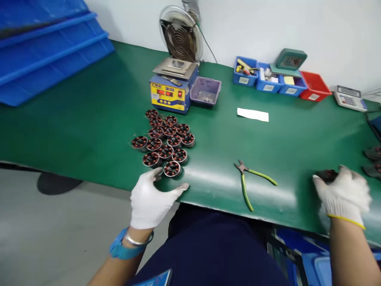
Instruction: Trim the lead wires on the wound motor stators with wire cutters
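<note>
Several round motor stators with copper windings [165, 151] stand in a cluster on the green bench. My left hand [153, 196], in a white glove, is at the cluster's near edge, thumb and fingers apart. Its fingertips lie beside the nearest stator [172, 169], the thumb clear of it; whether the index finger touches it I cannot tell. Far to the right, my gloved right hand [345, 192] is closed around another stator [328, 175], partly hidden by the fingers. Between the hands lie green-handled cutting pliers [244, 174], jaws pointing away and handles spread.
Behind the cluster stand a blue-and-yellow soldering pot [168, 97], a fan [180, 39] and a purple tray [205, 85]. Small blue bins [244, 75], a red bin [314, 85] and a calculator [350, 98] line the wall. More stators [373, 153] sit at the right edge.
</note>
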`<state>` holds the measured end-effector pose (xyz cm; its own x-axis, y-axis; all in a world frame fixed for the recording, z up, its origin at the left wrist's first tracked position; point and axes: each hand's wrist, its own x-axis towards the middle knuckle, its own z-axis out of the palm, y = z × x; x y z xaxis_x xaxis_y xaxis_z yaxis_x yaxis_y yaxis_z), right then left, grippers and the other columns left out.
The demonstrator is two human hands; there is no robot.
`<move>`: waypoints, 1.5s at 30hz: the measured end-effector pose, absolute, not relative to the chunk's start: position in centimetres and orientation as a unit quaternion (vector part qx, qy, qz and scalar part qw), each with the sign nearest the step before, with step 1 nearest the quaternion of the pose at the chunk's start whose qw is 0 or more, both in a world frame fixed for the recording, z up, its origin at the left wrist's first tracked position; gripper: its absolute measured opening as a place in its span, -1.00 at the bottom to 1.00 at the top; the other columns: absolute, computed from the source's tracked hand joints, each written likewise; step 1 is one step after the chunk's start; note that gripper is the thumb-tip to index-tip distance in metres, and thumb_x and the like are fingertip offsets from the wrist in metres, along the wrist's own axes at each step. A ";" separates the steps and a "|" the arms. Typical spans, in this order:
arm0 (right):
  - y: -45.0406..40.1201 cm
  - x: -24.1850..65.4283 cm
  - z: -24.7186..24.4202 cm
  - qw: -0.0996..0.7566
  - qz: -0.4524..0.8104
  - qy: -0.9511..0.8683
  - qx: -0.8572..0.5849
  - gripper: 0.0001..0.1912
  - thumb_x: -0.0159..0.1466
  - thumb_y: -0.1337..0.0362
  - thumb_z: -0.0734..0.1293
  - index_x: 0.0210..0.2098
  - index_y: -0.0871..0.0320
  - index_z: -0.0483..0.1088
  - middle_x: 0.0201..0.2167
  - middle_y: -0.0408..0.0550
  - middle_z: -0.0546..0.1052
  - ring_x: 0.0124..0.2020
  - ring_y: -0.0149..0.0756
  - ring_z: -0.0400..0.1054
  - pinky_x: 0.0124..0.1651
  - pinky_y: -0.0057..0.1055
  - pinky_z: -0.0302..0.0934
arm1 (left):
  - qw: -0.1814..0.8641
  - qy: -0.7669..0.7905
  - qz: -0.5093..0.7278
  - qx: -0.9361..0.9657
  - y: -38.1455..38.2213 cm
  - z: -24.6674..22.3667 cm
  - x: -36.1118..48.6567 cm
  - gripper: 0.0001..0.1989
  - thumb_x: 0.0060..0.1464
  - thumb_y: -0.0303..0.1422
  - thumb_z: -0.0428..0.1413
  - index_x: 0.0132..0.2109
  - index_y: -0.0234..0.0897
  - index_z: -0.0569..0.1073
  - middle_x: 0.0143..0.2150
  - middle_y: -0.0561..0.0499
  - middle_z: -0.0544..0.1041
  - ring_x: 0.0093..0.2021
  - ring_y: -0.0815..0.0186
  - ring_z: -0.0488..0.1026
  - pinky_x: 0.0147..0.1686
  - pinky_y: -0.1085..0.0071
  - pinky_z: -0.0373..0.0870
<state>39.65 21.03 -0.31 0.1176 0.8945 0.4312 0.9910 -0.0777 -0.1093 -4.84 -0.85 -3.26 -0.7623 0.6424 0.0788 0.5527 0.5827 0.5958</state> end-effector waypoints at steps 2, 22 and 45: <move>19.4 37.9 -0.2 0.211 -0.174 -0.646 -0.713 -0.18 -0.02 -0.06 0.48 0.18 0.07 0.32 0.02 0.46 0.41 0.01 0.37 0.35 -0.24 0.13 0.25 | 0.073 0.889 0.293 0.343 0.1 -3.2 -4.9 -0.22 -0.23 0.06 0.33 0.09 -0.23 0.37 0.02 -0.15 0.50 0.02 -0.06 0.48 0.04 -0.04 0.45; 11.2 19.9 -1.8 0.203 0.209 -0.876 -0.384 -0.49 0.23 0.11 0.32 0.12 0.19 0.32 0.12 0.07 0.41 0.14 -0.15 0.29 0.22 -0.21 0.21 | 0.162 0.685 0.275 0.655 6.1 -3.4 -0.3 -0.49 -0.06 -0.15 0.21 0.02 -0.31 0.40 -0.08 -0.10 0.50 -0.07 0.07 0.49 -0.05 0.19 0.43; 12.8 15.8 1.0 0.118 0.149 -0.934 -0.304 -0.77 0.16 0.24 0.34 -0.18 0.07 0.52 0.01 0.02 0.43 0.01 -0.03 0.27 0.08 -0.06 0.21 | 0.180 0.715 0.256 0.625 6.5 -3.0 0.0 -0.57 -0.04 -0.15 0.17 -0.04 -0.27 0.46 -0.14 -0.10 0.50 -0.15 0.07 0.51 -0.16 0.24 0.42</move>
